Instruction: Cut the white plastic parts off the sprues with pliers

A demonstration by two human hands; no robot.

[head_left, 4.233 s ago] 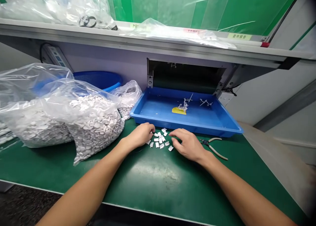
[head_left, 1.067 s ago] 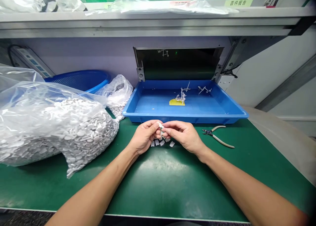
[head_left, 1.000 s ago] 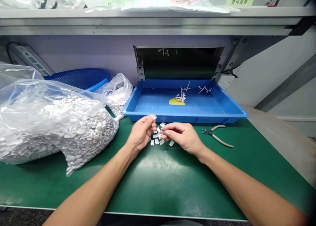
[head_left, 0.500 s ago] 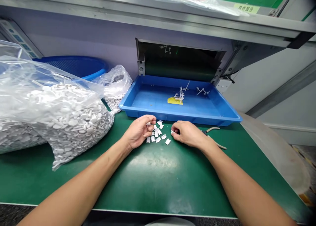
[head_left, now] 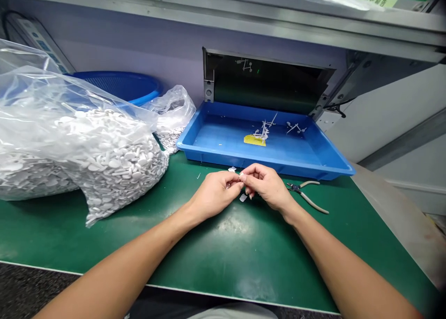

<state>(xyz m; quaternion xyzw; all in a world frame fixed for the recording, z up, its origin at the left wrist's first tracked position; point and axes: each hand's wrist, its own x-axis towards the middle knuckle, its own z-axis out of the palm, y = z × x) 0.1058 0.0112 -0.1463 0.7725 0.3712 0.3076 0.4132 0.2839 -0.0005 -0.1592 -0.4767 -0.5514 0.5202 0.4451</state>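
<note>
My left hand [head_left: 218, 192] and my right hand [head_left: 265, 184] meet above the green table, just in front of the blue tray. Between their fingertips is a small white piece [head_left: 241, 175], mostly covered by the fingers. The fingers of both hands are closed around it. One white piece [head_left: 243, 198] lies on the table just below my hands, and another [head_left: 232, 169] lies above them near the tray. My hands hide the area between these pieces.
The blue tray [head_left: 223, 154] holds white plastic sprues [head_left: 263, 132] and a yellow piece [head_left: 253, 140]. Cutters [head_left: 308, 196] lie right of my hands. Clear bags of white parts [head_left: 121, 170] stand left, before a blue basket [head_left: 118, 84]. A metal beam [head_left: 216, 19] crosses above.
My hands have come together, the right moving left and the left turning palm-down over the pieces. The small white piece is now between both hands' fingertips. The camera view has shifted slightly.
</note>
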